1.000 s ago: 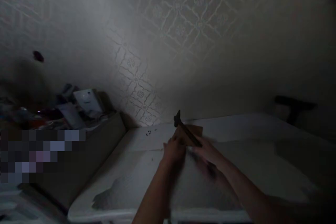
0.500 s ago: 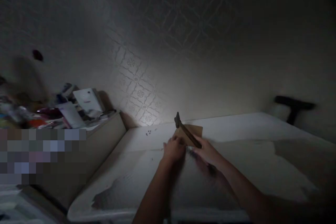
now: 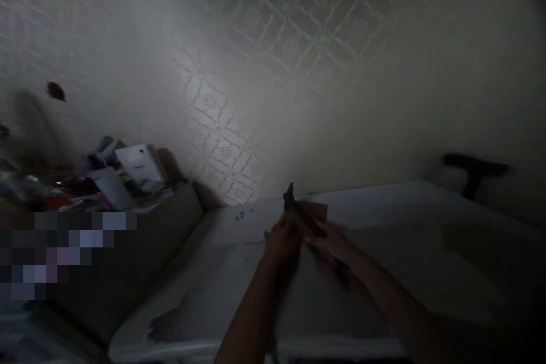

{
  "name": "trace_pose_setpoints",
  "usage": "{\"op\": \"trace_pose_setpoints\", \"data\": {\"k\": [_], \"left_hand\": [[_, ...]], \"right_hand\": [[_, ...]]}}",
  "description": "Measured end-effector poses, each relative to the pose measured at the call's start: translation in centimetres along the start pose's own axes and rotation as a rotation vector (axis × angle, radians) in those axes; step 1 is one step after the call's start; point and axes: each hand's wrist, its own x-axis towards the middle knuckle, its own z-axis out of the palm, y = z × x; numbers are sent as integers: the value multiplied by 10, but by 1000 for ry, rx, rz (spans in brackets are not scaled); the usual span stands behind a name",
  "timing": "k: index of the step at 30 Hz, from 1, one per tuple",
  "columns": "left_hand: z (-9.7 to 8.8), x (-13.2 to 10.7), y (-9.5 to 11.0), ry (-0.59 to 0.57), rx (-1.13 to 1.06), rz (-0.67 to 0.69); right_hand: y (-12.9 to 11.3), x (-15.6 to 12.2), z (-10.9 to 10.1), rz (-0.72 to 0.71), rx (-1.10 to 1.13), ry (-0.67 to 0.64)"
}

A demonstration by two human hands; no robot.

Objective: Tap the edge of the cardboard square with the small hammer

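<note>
The scene is dim. My right hand [image 3: 330, 239] grips a dark hammer [image 3: 298, 210] by its handle, the head pointing up and away over a small brown cardboard piece [image 3: 315, 209]. My left hand [image 3: 281, 242] rests on the near left edge of that cardboard, fingers curled against it; whether it pinches something small is too dark to tell. Both hands work on a white table [image 3: 426, 239] with worn paint.
A few small dark bits [image 3: 241, 215] lie on the table near the wall. A cluttered cabinet [image 3: 140, 205] with papers and boxes stands at the left. Patterned wallpaper [image 3: 222, 125] backs the table. A dark handle-shaped object [image 3: 473, 170] sits at the far right.
The hands and hammer stay in nearly the same place, with slight blur on the right hand. The lighting on the wall flickers brighter again.
</note>
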Motion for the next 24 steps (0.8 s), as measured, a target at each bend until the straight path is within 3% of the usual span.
{"op": "trace_pose_setpoints", "data": {"k": [3,8,13,24], "left_hand": [[0,0,0,-1,-14,-2],[-2,0,2,-27,-20,-13],[1,2,-1,-24,3,-11],[0,1,-1,-19,-12,-7]], "right_hand": [[-8,-5,-2,148,227,-46],[-13,-1,-12,216,581,-42],[-9,7,-26,261,872,143],[-9,6,-39,278,956,276]]}}
